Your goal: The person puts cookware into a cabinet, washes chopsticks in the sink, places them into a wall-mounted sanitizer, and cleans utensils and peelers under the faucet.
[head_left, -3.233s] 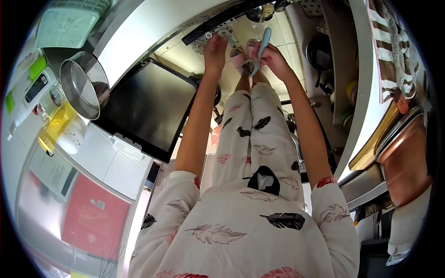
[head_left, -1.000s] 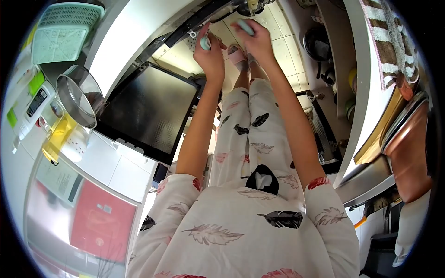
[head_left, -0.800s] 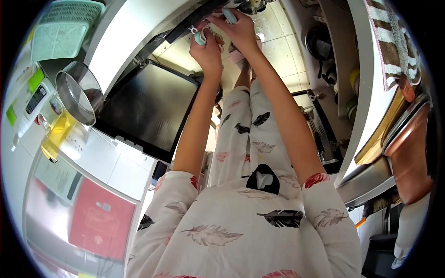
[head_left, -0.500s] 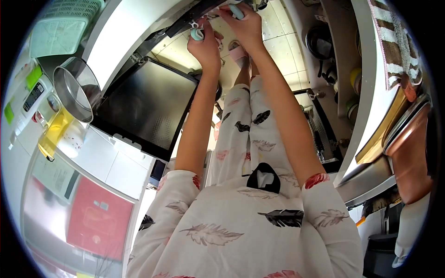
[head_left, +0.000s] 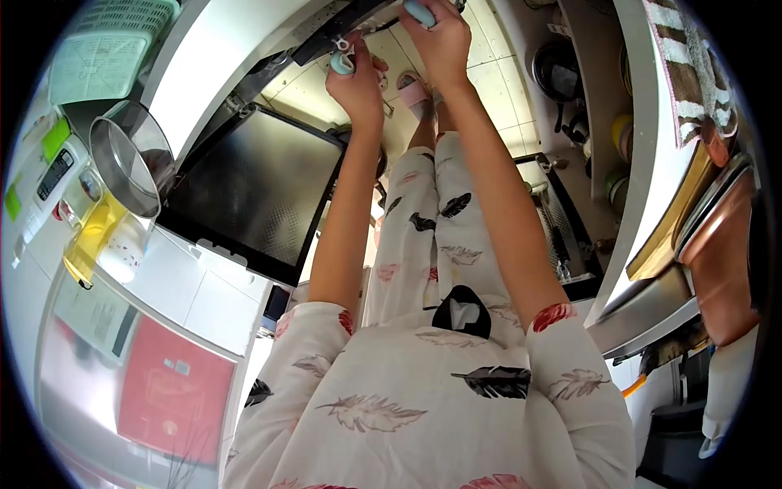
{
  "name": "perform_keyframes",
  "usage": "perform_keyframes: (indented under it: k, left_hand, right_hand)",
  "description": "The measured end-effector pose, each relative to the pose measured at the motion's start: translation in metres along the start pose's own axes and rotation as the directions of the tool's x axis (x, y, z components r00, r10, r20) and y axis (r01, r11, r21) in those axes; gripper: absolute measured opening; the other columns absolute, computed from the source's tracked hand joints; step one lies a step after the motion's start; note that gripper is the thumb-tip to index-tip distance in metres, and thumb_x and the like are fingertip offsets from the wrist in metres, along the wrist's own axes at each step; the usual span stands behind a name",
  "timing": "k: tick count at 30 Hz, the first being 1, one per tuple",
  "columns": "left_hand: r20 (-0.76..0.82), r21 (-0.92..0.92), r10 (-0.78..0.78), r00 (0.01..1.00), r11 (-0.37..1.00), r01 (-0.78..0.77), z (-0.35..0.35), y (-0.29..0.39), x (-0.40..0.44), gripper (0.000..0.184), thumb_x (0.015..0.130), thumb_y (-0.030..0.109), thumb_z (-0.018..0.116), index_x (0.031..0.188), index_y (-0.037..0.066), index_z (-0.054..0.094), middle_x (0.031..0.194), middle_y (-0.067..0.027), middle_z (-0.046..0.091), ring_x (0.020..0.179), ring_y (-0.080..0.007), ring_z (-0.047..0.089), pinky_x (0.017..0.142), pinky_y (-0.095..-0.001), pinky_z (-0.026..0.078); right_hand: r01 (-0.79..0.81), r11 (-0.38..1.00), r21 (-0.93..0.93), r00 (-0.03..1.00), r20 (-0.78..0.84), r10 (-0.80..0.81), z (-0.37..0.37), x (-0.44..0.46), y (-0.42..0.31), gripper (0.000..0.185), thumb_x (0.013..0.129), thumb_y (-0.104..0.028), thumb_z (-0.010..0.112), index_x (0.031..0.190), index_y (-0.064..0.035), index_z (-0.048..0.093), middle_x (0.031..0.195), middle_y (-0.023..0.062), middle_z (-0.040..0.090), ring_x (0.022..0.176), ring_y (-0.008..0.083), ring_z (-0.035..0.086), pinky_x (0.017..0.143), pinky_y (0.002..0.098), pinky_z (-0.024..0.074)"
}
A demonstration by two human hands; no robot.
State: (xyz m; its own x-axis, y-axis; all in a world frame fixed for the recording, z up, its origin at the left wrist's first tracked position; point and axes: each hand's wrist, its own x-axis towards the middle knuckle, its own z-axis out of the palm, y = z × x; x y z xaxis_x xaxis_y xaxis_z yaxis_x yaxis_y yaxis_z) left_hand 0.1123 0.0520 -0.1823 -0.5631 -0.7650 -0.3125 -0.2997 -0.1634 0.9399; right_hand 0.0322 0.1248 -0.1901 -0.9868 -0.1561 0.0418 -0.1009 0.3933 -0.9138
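Observation:
At the top of the head view, my left hand (head_left: 357, 91) is closed around a pale teal looped handle (head_left: 342, 63) with a white part at its upper side. Higher and to the right, my right hand (head_left: 444, 49) is closed on a second pale teal handle (head_left: 419, 13), partly cut off by the frame edge. I cannot tell whether the two handles belong to one tool. Both hands are in front of a dark-edged counter opening, above the tiled floor.
A black glossy panel (head_left: 257, 191) lies left of my arms, with a clear-sided round sieve (head_left: 126, 159) beside it. Green baskets (head_left: 102, 61) stand at the upper left. Pans (head_left: 558, 73) sit on a right-hand shelf, and a striped towel (head_left: 680, 69) hangs nearby.
My right hand has moved up and a little right, away from my left hand, with its teal handle. My left hand has shifted slightly left and stays closed on its handle.

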Motion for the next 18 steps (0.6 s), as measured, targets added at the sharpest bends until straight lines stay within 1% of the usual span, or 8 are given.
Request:
perform_keyframes:
  k: [4, 6, 8, 10, 14, 16, 17, 18]
  left_hand:
    - [-0.005, 0.0, 0.005, 1.0, 1.0, -0.005, 0.001, 0.001, 0.0, 0.013, 0.082, 0.007, 0.049, 0.09, 0.0, 0.056, 0.051, -0.0037, 0.051, 0.041, -0.0058, 0.044, 0.037, -0.0198, 0.03]
    - [0.067, 0.014, 0.036, 0.997, 0.999, -0.037, -0.001, -0.002, -0.002, 0.013, 0.082, 0.007, 0.049, 0.09, 0.0, 0.056, 0.05, -0.0028, 0.051, 0.041, -0.0048, 0.043, 0.038, -0.0191, 0.03]
    - [0.094, 0.032, 0.053, 0.994, 0.998, -0.056, 0.0, -0.006, -0.002, 0.014, 0.082, 0.008, 0.048, 0.09, 0.0, 0.057, 0.049, -0.0025, 0.051, 0.041, -0.0044, 0.043, 0.038, -0.0187, 0.03]
    - [0.121, 0.048, 0.073, 0.99, 0.996, -0.079, 0.002, -0.01, -0.001, 0.014, 0.083, 0.008, 0.048, 0.09, 0.0, 0.057, 0.049, -0.0021, 0.051, 0.04, -0.004, 0.042, 0.038, -0.0183, 0.03]
    - [0.19, 0.015, 0.02, 0.982, 1.0, -0.024, 0.003, -0.011, 0.0, 0.018, 0.084, 0.015, 0.049, 0.094, 0.001, 0.055, 0.056, -0.0043, 0.054, 0.041, -0.0048, 0.04, 0.039, -0.0194, 0.03]
    - [0.224, 0.011, 0.008, 0.975, 1.0, -0.011, 0.005, -0.01, -0.001, 0.019, 0.085, 0.016, 0.048, 0.094, 0.001, 0.055, 0.057, -0.0042, 0.055, 0.041, -0.0048, 0.04, 0.039, -0.0198, 0.03]
    - [0.224, 0.033, -0.036, 0.974, 0.999, 0.03, 0.006, -0.005, -0.002, 0.02, 0.085, 0.018, 0.048, 0.093, 0.0, 0.055, 0.059, -0.0042, 0.056, 0.04, -0.0048, 0.039, 0.038, -0.02, 0.03]
    - [0.222, 0.055, -0.081, 0.972, 0.996, 0.071, 0.007, -0.004, -0.003, 0.021, 0.085, 0.019, 0.048, 0.091, 0.0, 0.056, 0.06, -0.0042, 0.057, 0.039, -0.0049, 0.038, 0.037, -0.0203, 0.03]
  right_hand:
    - [-0.01, 0.994, 0.11, 1.0, 0.027, 0.007, -0.008, -0.008, 0.01, 0.026, 0.068, -0.003, 0.061, 0.093, -0.002, 0.055, 0.082, 0.0127, 0.058, 0.071, 0.0245, 0.057, 0.063, 0.0306, 0.0447]
    - [-0.239, 0.967, 0.09, 0.968, 0.099, 0.23, -0.015, -0.011, 0.016, 0.028, 0.07, -0.003, 0.059, 0.097, -0.0009, 0.053, 0.077, 0.0129, 0.058, 0.069, 0.021, 0.056, 0.062, 0.0287, 0.0436]
    - [-0.197, 0.971, 0.134, 0.978, 0.09, 0.186, -0.017, -0.013, 0.02, 0.025, 0.071, -0.002, 0.058, 0.095, 0.0004, 0.053, 0.073, 0.0122, 0.057, 0.066, 0.0195, 0.055, 0.06, 0.0272, 0.0428]
    - [-0.078, 0.987, 0.141, 0.997, 0.016, 0.076, -0.015, -0.012, 0.023, 0.023, 0.073, -0.004, 0.058, 0.094, 0.0013, 0.053, 0.076, 0.013, 0.058, 0.068, 0.0206, 0.055, 0.062, 0.0271, 0.0426]
    - [-0.172, 0.985, 0.03, 0.985, -0.012, 0.172, -0.027, -0.01, 0.015, 0.024, 0.074, -0.009, 0.058, 0.095, 0.0008, 0.053, 0.084, 0.0158, 0.059, 0.078, 0.0237, 0.057, 0.067, 0.0279, 0.0427]
    - [-0.03, 0.996, 0.078, 0.962, -0.268, 0.05, -0.028, -0.018, 0.022, 0.009, 0.075, -0.013, 0.06, 0.075, -0.0048, 0.063, 0.086, 0.0071, 0.059, 0.082, 0.0109, 0.051, 0.071, 0.0231, 0.0409]
    - [-0.012, 0.994, 0.111, 0.962, -0.27, 0.042, -0.034, -0.022, 0.02, 0.017, 0.078, -0.018, 0.055, 0.076, -0.0017, 0.061, 0.084, 0.0089, 0.058, 0.079, 0.0183, 0.051, 0.074, 0.0251, 0.0387]
    - [-0.011, 0.994, 0.109, 0.961, -0.272, 0.04, -0.041, -0.026, 0.015, 0.017, 0.078, -0.018, 0.055, 0.076, -0.0017, 0.061, 0.084, 0.0089, 0.058, 0.079, 0.0183, 0.051, 0.074, 0.0251, 0.0387]
